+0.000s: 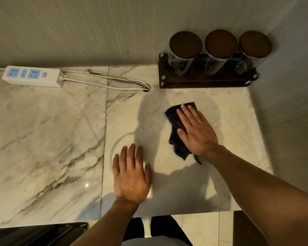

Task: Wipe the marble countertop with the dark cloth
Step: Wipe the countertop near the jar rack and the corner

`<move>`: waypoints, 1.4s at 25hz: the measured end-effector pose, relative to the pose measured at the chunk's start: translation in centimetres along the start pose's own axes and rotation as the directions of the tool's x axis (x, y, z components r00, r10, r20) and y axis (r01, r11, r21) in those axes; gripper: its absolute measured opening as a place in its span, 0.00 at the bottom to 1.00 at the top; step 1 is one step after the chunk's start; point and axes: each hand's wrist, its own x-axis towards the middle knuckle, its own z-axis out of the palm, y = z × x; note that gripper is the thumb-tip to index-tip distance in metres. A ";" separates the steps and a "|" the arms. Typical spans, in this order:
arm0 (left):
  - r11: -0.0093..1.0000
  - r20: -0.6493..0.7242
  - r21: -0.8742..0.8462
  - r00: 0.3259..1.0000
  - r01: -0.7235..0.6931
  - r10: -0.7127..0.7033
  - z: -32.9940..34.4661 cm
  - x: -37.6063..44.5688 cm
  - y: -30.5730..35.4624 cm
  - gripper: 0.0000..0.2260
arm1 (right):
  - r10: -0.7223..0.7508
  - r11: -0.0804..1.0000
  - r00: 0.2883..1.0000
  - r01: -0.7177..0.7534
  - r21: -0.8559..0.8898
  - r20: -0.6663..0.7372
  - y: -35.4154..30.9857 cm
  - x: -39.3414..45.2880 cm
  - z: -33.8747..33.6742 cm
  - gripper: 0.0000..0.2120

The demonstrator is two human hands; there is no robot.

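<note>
Dark cloth [174, 121] lies under the flat right hand [196, 132], fingers together; left hand [132, 176] palm-down, fingers spread

The marble worktop [52, 121] carries a white power strip [32, 76] with its cable [103, 85], a dark wooden rack [206, 80] of three jars, and a dark cloth [174, 132] under the right hand [196, 133]; the left hand [132, 176] lies flat.

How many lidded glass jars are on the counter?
3, in a row in the dark wooden rack at the back right corner: left jar, middle jar, right jar.
</note>
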 end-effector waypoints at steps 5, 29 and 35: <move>1.000 -0.003 0.009 1.000 0.003 -0.003 -0.1 0.0 0.1 0.27 | 0.128 0.992 0.992 -0.128 0.014 -0.013 0.1 2.0 -0.1 0.31; 1.000 -0.032 0.009 0.999 0.013 -0.012 0.2 0.0 0.1 0.27 | 0.762 0.625 0.646 -0.711 0.322 -0.052 -3.4 1.8 0.7 0.31; 0.998 -0.090 -0.053 0.996 -0.019 0.014 0.1 -0.1 -0.1 0.27 | 0.794 0.588 0.606 -0.747 0.310 -0.045 -4.7 -1.5 1.6 0.30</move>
